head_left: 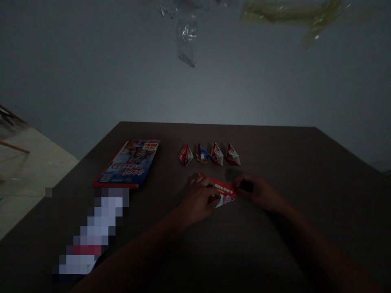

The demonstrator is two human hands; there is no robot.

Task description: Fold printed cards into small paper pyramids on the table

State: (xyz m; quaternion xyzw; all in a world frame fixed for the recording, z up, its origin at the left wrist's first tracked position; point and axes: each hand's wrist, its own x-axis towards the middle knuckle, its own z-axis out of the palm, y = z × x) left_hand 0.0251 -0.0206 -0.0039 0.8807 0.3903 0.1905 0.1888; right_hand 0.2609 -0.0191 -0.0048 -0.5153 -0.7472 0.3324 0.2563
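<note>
A red and white printed sheet of folded paper (226,191) lies on the table in front of me, with light characters on its red band. My left hand (200,197) rests over its left part, fingers bent and gripping it against the table. At the right corner of the paper, my right hand (252,188) is curled, its fingertips closed on the edge. Just beyond stand several small folded paper shapes in a row, among them a red one (185,155), a blue one (202,154) and a red and white one at the right end (233,155).
A stack of colourful printed leaflets (130,162) lies on the left of the dark table (275,140). Nearer me is a pixelated pale item (97,232). A wall (244,85) rises behind the table, with clear plastic (187,38) and yellowish tape (287,14) on it.
</note>
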